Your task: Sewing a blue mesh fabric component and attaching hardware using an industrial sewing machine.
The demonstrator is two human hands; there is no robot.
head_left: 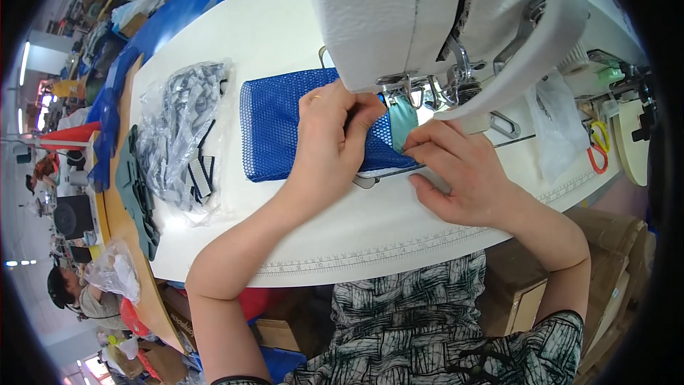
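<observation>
Blue mesh fabric lies flat on the white table, its right end beside the head of a white sewing machine. My left hand rests on the mesh with thumb and fingers pinched together at its upper right part. At the mesh's right edge is a strip of teal fabric, close to the machine's presser foot area. My right hand pinches the corner where the mesh and teal strip meet. The needle itself I cannot make out.
A clear plastic bag of dark and white strips lies at left, beside dark green fabric pieces. Scissors with red and yellow handles and another plastic bag are at right. A printed ruler follows the table's near edge.
</observation>
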